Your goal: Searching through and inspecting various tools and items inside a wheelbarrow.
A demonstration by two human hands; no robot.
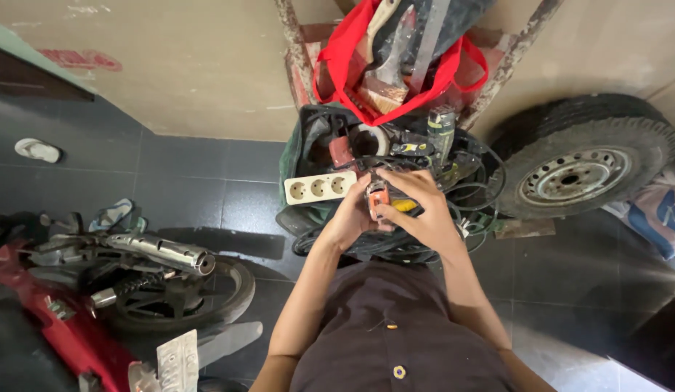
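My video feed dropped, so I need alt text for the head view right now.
Seen from above, a person's left hand and right hand together hold a small orange object over an open bag of tools and cables, where a white power strip lies. A red bag of tools sits behind it, a spare wheel right, a red motorcycle left.

We stand on a floor (192, 174) of dark, glossy tiles that meets a pale beige wall (192, 65) beyond the hands. To the right of the hands a spare wheel (580, 156) leans against that wall. To the left a red motorbike (98, 290) is parked, with a sandal (38, 150) farther off. Light glares off the tiles at lower right.
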